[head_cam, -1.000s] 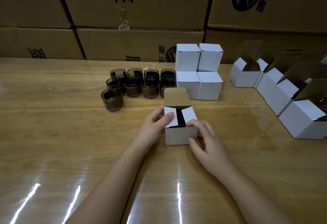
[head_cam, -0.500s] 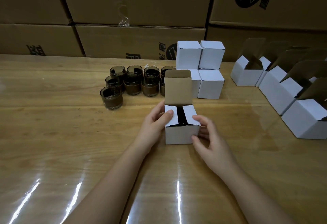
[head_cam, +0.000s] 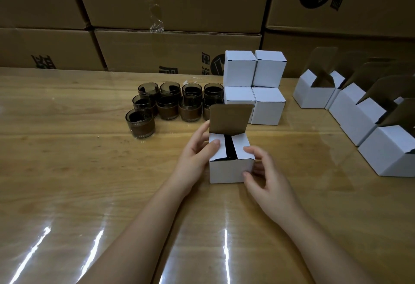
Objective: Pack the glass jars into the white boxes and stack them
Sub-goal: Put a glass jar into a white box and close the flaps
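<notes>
Now the person is closing one white box [head_cam: 229,171] in the middle of the desk [head_cam: 67,171]. The left hand [head_cam: 193,160] holds its left side, with the thumb pressing one small flap down. The right hand [head_cam: 267,185] pinches the right corner, with a finger on the other flap. The brown lid [head_cam: 230,118] stands up. Next, I think, the lid must fold down and tuck in. More glass jars [head_cam: 168,106] sit nearer the far edge.
</notes>
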The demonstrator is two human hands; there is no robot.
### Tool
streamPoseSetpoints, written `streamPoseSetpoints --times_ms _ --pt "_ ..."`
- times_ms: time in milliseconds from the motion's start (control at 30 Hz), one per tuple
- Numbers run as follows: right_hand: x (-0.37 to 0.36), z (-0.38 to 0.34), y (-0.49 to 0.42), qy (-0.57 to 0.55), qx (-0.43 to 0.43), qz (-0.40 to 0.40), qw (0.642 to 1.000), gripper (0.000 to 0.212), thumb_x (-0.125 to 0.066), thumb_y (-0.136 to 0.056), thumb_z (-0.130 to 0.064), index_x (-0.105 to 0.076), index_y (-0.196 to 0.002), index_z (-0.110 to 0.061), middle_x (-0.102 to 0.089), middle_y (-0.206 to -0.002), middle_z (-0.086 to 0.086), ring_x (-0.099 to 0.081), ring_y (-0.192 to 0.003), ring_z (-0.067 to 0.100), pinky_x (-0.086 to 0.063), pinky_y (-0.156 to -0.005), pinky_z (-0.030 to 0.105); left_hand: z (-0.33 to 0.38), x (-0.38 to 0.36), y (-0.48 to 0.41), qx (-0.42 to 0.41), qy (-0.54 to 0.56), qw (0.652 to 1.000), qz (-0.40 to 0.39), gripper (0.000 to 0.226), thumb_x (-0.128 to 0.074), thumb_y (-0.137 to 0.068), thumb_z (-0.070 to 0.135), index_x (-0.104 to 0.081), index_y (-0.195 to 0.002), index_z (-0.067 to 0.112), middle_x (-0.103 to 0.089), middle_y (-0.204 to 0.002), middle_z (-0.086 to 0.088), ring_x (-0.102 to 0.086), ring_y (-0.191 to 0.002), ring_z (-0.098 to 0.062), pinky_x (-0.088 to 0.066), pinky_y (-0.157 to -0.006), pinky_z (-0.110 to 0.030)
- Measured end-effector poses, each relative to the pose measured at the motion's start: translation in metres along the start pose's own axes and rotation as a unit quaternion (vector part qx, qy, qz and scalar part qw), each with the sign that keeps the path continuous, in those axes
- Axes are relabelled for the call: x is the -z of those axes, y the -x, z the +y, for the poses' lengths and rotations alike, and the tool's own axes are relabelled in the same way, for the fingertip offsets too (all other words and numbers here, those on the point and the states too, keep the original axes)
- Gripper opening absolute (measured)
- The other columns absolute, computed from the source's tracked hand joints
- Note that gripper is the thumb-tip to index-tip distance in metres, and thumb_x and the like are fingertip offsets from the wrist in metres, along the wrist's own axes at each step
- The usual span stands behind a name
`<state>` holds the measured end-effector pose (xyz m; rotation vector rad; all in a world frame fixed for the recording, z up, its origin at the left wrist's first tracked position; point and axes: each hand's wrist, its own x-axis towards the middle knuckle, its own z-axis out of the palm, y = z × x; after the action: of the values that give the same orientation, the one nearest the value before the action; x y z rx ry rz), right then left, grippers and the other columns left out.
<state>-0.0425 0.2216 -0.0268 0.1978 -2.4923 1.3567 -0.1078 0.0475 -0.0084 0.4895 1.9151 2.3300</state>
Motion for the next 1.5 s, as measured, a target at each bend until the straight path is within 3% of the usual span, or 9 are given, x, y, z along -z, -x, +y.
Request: streamPoseSetpoints --times_ms 133,333,433,633,800,900,1000,1233,1500 --pt "0.001 0.001 0.0 -0.001 -0.002 -0.004 1.0 0.063 -0.061 -0.089 -0.016 -0.035 -0.112 -0.069 -0.052 -0.123 -0.018 -0.053 -0.107 -0.005 -0.04 -0.083 0.002 0.001 0.002 -0.001 0.015 0.009 1.0 -0.017 0.033 -0.057 -0.091 0.013 -0.057 -0.124 0.022 -0.068 -0.113 -0.001 -0.064 -0.101 -0.014 -0.052 -0.081 -0.022" --pt "0.001 0.003 0.0 -0.035 -0.011 -0.004 0.999 0.069 -0.06 -0.09 -0.011 -0.036 -0.107 -0.073 -0.057 -0.12 -0.015 -0.053 -0.109 -0.005 -0.04 -0.084 0.003 0.001 0.012 -0.002 0.037 0.005 0.998 -0.054 0.019 -0.056 -0.086 0.009 -0.066 -0.095 0.024 -0.068 -0.102 0.006 -0.061 -0.094 -0.007 -0.047 -0.078 -0.02" --pt "0.001 0.001 0.0 -0.054 0.001 0.006 0.999 0.06 -0.058 -0.09 -0.003 -0.044 -0.113 -0.057 -0.057 -0.121 -0.009 -0.054 -0.109 -0.005 -0.04 -0.084 0.003 0.002 0.015 -0.004 0.042 0.035 0.995 -0.081 0.03 -0.057 -0.064 0.025 -0.066 -0.092 0.022 -0.066 -0.1 0.002 -0.06 -0.095 -0.014 -0.046 -0.075 -0.019" --pt "0.002 -0.005 0.001 -0.037 0.081 0.044 0.995 0.044 -0.057 -0.088 0.004 -0.054 -0.128 -0.016 -0.042 -0.141 -0.01 -0.045 -0.123 -0.005 -0.043 -0.091 0.011 -0.009 0.017 -0.005 0.022 -0.035 0.996 -0.077 0.034 -0.056 -0.073 0.053 -0.064 -0.099 0.034 -0.06 -0.109 0.01 -0.055 -0.103 -0.01 -0.041 -0.086 -0.023" --pt "0.003 -0.007 0.004 -0.104 0.058 0.059 0.991 0.054 -0.056 -0.087 0.0 -0.047 -0.126 -0.037 -0.052 -0.133 -0.023 -0.051 -0.12 -0.001 -0.044 -0.088 0.011 -0.011 0.02 -0.003 0.013 -0.077 0.993 -0.087 0.046 -0.062 -0.07 0.066 -0.061 -0.103 0.034 -0.056 -0.104 0.015 -0.052 -0.098 -0.002 -0.04 -0.078 -0.008" --pt "0.003 -0.008 0.006 -0.046 0.083 0.046 0.994 0.057 -0.052 -0.085 -0.007 -0.045 -0.128 -0.043 -0.046 -0.138 -0.015 -0.047 -0.124 0.004 -0.043 -0.092 0.015 -0.011 0.02 -0.003 0.008 -0.069 0.993 -0.093 0.04 -0.065 -0.071 0.06 -0.061 -0.101 0.034 -0.058 -0.099 0.019 -0.054 -0.094 -0.001 -0.041 -0.077 -0.01" --pt "0.003 -0.009 0.006 0.016 0.113 0.046 0.992 0.043 -0.052 -0.084 -0.006 -0.059 -0.122 -0.026 -0.036 -0.145 -0.005 -0.043 -0.125 -0.001 -0.041 -0.096 0.016 -0.01 0.02 -0.002 0.016 -0.056 0.993 -0.105 0.04 -0.068 -0.07 0.056 -0.061 -0.101 0.033 -0.059 -0.099 0.014 -0.055 -0.095 -0.005 -0.042 -0.079 -0.015" --pt "0.003 -0.011 0.004 0.032 0.111 0.03 0.993 0.042 -0.05 -0.083 -0.004 -0.058 -0.124 -0.014 -0.047 -0.139 -0.011 -0.042 -0.13 0.011 -0.044 -0.102 0.04 -0.009 0.021 -0.001 0.039 -0.045 0.99 -0.128 0.037 -0.068 -0.07 0.041 -0.057 -0.105 0.034 -0.061 -0.106 0.011 -0.056 -0.104 -0.013 -0.041 -0.085 -0.031" --pt "0.004 -0.012 0.005 -0.032 0.093 0.019 0.995 0.034 -0.049 -0.093 -0.022 -0.057 -0.126 -0.018 -0.048 -0.139 -0.013 -0.041 -0.132 0.012 -0.04 -0.105 0.039 -0.006 0.021 0.001 0.051 -0.056 0.985 -0.155 0.057 -0.079 -0.062 0.029 -0.05 -0.111 0.037 -0.058 -0.116 0.004 -0.053 -0.113 -0.022 -0.046 -0.09 -0.035"
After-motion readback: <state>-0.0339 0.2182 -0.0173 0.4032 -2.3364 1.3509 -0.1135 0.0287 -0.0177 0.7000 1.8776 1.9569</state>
